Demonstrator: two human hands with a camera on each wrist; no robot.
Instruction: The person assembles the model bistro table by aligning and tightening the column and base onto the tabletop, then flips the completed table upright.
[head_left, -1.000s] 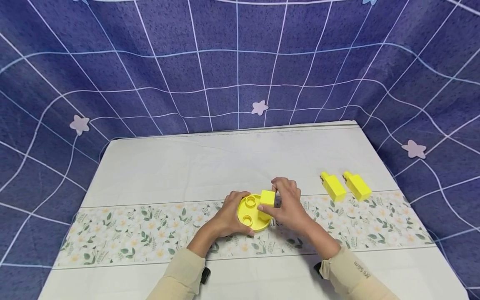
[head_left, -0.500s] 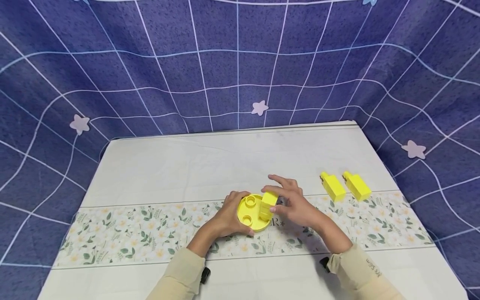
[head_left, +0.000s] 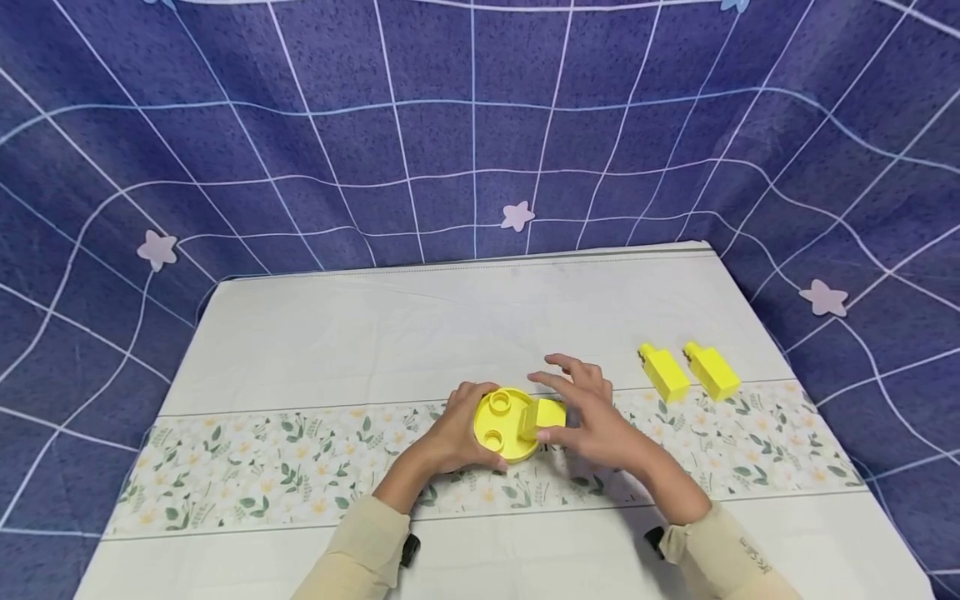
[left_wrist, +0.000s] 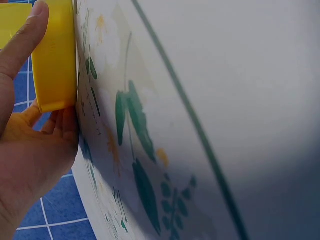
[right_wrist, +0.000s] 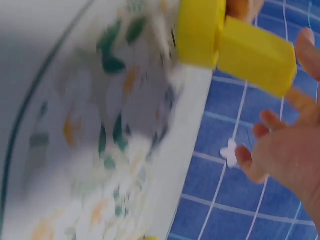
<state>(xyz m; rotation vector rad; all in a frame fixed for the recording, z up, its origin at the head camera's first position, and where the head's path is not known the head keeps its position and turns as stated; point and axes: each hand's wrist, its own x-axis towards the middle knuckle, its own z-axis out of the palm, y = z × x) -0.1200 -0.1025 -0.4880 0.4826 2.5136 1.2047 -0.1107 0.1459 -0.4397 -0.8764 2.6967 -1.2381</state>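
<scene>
My left hand [head_left: 458,429] grips the rim of a round yellow plastic disc [head_left: 508,442], which lies on the table with two raised ring sockets showing. A yellow rectangular block [head_left: 547,417] stands up from the disc's right side, tilted rightward; its lower end is hidden. Around the block's free end my right hand [head_left: 596,421] has its fingers spread, the thumb close to the block. In the right wrist view, the block [right_wrist: 257,56] juts from the disc [right_wrist: 200,35], with the fingers loosely about its end. The left wrist view has the thumb and fingers about the disc [left_wrist: 55,60].
Two more yellow blocks, one [head_left: 663,373] beside the other [head_left: 711,371], lie at the right of the table, each with a peg at its far end. A white cloth with a floral band [head_left: 247,475] covers the table. Behind hangs a blue grid curtain [head_left: 450,142].
The block has gone from upright to leaning right. My right hand has loosened from a pinch on it to spread fingers and shifted slightly right. The left hand and disc stay put.
</scene>
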